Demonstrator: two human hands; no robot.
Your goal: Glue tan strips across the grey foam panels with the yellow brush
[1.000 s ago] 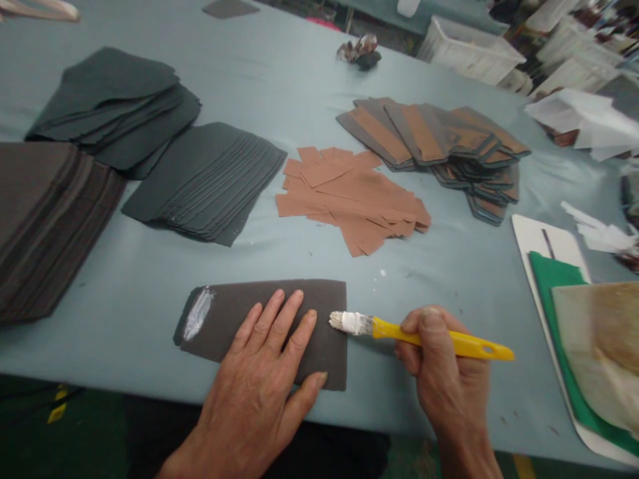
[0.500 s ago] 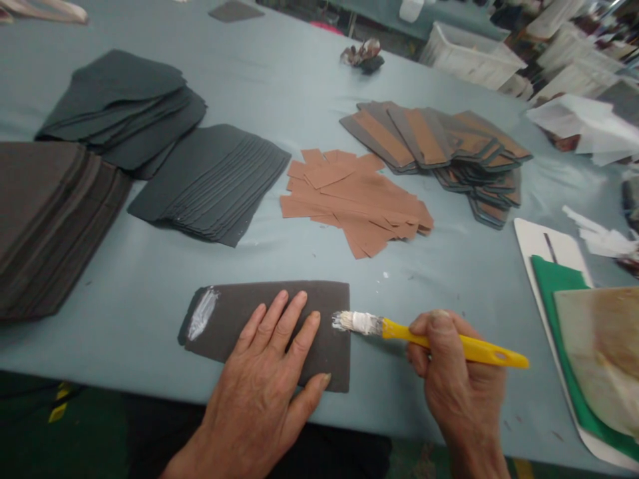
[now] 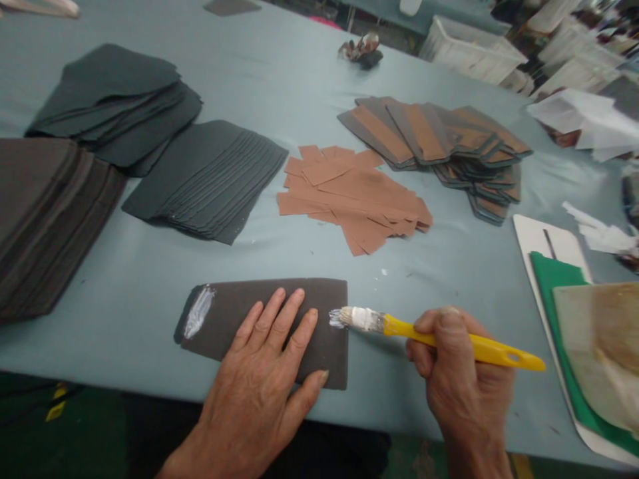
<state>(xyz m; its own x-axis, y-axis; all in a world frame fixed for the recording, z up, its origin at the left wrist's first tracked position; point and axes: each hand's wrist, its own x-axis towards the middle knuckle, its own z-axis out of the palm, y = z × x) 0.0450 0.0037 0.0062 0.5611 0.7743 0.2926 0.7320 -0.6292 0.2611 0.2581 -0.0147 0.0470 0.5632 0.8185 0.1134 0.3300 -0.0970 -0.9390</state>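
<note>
A dark grey foam sheet (image 3: 234,313) lies near the table's front edge, with a white glue smear (image 3: 198,311) at its left end. My left hand (image 3: 264,372) lies flat on the sheet's right half, fingers spread. My right hand (image 3: 462,379) is closed around the yellow handle of a brush (image 3: 429,336). The brush's white, glue-covered bristles touch the sheet's right edge.
Stacks of dark sheets (image 3: 204,176) sit at the left and far left. A pile of brown strips (image 3: 354,196) lies mid-table, with finished grey-and-brown pieces (image 3: 444,150) behind it. A white board carrying a green mat (image 3: 549,279) is at the right. White crates (image 3: 469,50) stand beyond the table.
The brush has shifted slightly right along with my right hand; its bristles stay at the sheet's right edge. My left hand has stayed flat on the sheet.
</note>
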